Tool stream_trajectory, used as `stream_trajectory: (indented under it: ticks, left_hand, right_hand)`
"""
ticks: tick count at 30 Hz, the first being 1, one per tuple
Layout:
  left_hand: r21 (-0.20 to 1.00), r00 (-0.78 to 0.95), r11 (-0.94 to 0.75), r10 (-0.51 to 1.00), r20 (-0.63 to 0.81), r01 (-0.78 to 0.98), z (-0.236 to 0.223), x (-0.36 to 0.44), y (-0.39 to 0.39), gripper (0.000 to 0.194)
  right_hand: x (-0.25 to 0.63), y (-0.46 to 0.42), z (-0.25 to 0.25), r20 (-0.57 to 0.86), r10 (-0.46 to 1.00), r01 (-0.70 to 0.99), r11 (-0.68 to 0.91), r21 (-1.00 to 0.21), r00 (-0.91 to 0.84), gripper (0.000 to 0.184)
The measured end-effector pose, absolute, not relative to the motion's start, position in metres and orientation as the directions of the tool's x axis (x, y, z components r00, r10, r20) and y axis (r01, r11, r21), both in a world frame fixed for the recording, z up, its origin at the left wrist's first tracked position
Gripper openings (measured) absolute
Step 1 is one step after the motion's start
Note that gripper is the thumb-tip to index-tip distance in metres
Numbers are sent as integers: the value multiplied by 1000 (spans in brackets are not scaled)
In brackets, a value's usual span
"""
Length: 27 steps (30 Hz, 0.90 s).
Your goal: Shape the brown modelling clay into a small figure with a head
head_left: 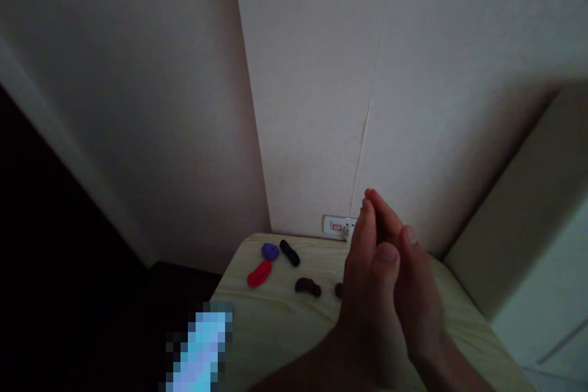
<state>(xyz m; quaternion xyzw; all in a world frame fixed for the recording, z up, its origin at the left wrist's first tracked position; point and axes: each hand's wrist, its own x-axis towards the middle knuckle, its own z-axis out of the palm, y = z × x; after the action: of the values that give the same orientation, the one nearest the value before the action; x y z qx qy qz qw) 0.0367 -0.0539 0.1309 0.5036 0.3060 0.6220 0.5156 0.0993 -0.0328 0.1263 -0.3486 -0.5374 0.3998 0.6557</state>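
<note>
My left hand (367,288) and my right hand (417,294) are raised above the table, palms facing and brought together. Their fingers point up and away, the fingertips almost meeting, and both thumbs lie on the near side. Anything between the palms is hidden. To their left on the tabletop lie lumps that look like modelling clay: a brown piece (307,286), a black roll (290,253), a purple lump (270,251) and a red oval piece (260,274). Another dark brown piece (339,290) is partly covered by my left hand.
The light wood-grain table (275,331) has rounded far corners and stands against a pale wall (312,104). Behind it is a wall socket (337,226) with a red switch. A pixelated bright patch (202,349) covers the lower left. A pale panel (523,214) stands at right.
</note>
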Motion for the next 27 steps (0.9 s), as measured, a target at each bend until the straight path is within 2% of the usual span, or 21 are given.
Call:
stream_trajectory:
  ticks: [4,9,13,24,27]
  left_hand:
    - [894,10,-288,951,310,-342,133,30,-52,60]
    - [864,-86,-288,957,277,-413,140,21,-40,55]
    - [827,-149,-293,956,252,-479,144,15,-32,52]
    - [809,-195,-366,930,310,-459,148,12,-28,46]
    - [814,-172,-364,931,321,-452,146,14,-28,46]
  right_hand:
    - [92,-45,131,303,949,-228,316,-921,90,67]
    - [82,-61,124,409,912,-183,400,-898,-15,63]
    - [79,-73,116,409,908,-200,385,-901,-92,61]
    - [82,-60,122,440,888,-105,429,-897,-132,76]
    - [81,-62,116,433,895,-103,424,-900,-104,71]
